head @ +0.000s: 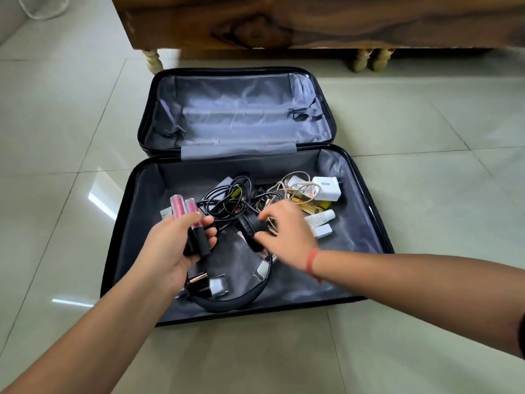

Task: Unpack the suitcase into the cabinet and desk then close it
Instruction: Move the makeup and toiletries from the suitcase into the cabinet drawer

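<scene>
Left hand (170, 248): nearest to me; fingers and thumb curled round two lip gloss tubes (184, 211), gripped at the black caps so the pink ends stand clear. I judge it is gathering small items for a single trip.
Right hand (287, 231): thumb and fingertips close on one black ear cup of the headphones (227, 304). The band lies curved across the near floor of the case, likely the next item out.
Wrist thread (312, 263): red, on my right wrist.
Suitcase (355, 223): open flat on the floor, just before the cabinet. The near half holds all the contents; the far half shows only grey lining and loose straps.
Black cables (227, 200): tangled at the middle, running under the ear cup. I expect they will drag if the headphones are lifted quickly.
Beige cable (298, 183): looped beside the charger (326, 189), a white block at the far right. It has grey lettering on its face, too blurred to read.
White tube (319, 218): lying flat near the right hand; fine print present, not legible.
Cabinet (312, 21): dark wood on pale turned legs; no brand visible.
Floor (56, 166): glossy pale tiles.
Progress: unpacking partly done, by my estimate; closing is not yet possible.
</scene>
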